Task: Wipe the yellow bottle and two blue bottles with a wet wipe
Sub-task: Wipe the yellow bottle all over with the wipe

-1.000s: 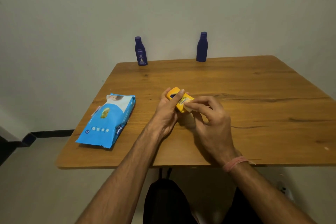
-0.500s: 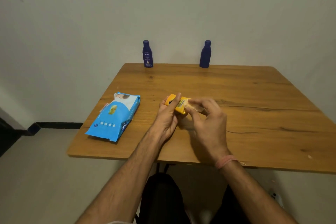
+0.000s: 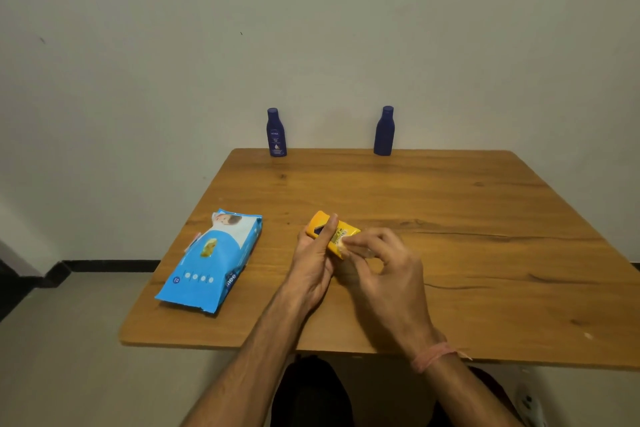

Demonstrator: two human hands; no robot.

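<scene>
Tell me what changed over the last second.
Little: the left hand still holds the yellow bottle while the right hand keeps rubbing the wipe on it. The camera tilted, shifting everything lower in view. Both blue bottles and the wipes pack stayed put.

"NIVEA" on left blue bottle (image 3: 276, 133)

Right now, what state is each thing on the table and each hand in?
yellow bottle: tilted, held in left hand
right hand: fingers pressing a wet wipe on the bottle
left blue bottle: upright, capped
right blue bottle: upright, capped
wipes pack: lying flat
</scene>
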